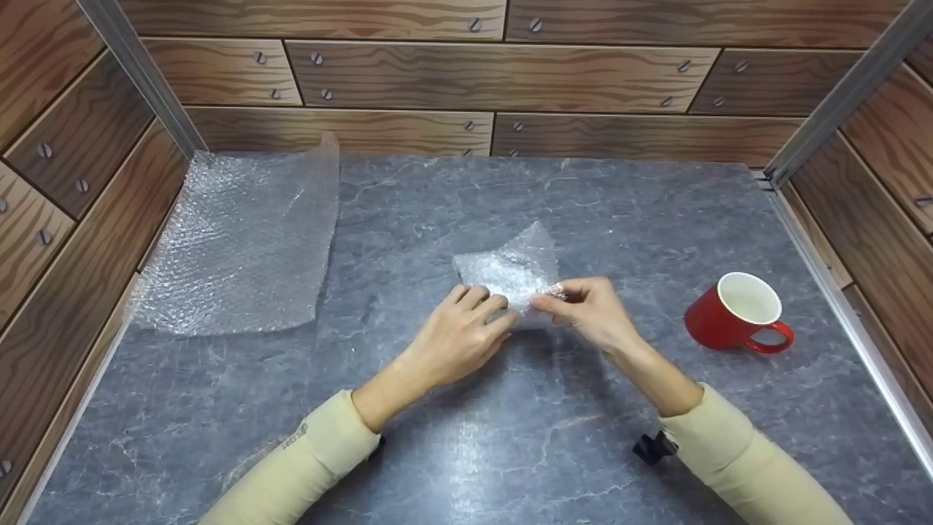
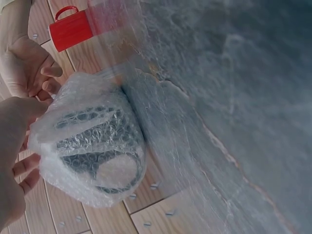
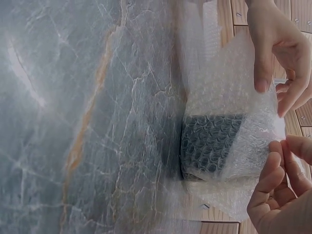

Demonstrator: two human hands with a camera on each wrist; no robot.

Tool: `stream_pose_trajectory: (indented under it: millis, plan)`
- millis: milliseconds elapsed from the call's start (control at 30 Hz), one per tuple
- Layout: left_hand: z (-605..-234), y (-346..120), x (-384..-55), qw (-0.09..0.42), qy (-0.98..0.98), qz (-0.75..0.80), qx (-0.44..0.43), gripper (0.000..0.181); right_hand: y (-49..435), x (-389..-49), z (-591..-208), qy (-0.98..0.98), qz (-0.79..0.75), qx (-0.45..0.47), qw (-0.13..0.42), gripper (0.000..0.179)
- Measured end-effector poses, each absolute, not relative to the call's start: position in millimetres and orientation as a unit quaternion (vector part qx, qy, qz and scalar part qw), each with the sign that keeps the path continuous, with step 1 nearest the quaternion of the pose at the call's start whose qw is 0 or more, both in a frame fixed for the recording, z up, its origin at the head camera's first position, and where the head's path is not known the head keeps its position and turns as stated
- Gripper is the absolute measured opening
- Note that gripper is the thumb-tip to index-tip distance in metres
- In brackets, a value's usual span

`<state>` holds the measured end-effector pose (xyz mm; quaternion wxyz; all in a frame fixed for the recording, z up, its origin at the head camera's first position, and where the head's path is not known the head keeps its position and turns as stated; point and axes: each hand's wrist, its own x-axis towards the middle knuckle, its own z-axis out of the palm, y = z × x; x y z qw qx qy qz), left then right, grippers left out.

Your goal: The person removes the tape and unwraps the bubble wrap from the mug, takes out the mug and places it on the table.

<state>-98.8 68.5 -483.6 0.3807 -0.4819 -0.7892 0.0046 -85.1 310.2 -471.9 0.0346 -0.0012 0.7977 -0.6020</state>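
Observation:
Near the middle of the table sits a dark object (image 3: 209, 144) wrapped in clear bubble wrap (image 1: 503, 273); its exact kind is blurred by the layers. My left hand (image 1: 463, 332) holds the bundle from the near left, fingers curved over its top and thumb against the side. On the right, my right hand (image 1: 594, 313) pinches an edge of the wrap between thumb and fingers. Both hands meet close together at the top of the bundle in the left wrist view and the right wrist view. A loose corner of wrap sticks up at the back.
A red mug (image 1: 711, 317) with a white inside stands at the right, its handle toward the near right. A large flat sheet of bubble wrap (image 1: 240, 248) lies at the back left. Wood-patterned panels (image 1: 503, 76) enclose the grey marbled table (image 1: 452, 189).

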Motion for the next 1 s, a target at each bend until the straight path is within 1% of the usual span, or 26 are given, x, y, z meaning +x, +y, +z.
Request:
stream_pose_trajectory:
  millis: [200, 533, 1000]
  plan:
    - [-485.0, 69.7, -99.1, 0.385, -0.79, 0.005, -0.478, 0.02, 309.1, -82.9, -471.5, 0.795, -0.605, 0.006, 0.031, 0.013]
    - [-483.2, 72.1, -99.6, 0.392, -0.791, 0.005, -0.469, 0.008, 308.8, -81.6, -469.7, 0.786, -0.617, 0.007, 0.042, 0.015]
    - [-483.3, 72.4, -99.6, 0.375, -0.8, 0.005, -0.468, 0.01, 308.9, -82.2, -468.9, 0.788, -0.613, 0.009, 0.054, 0.013]
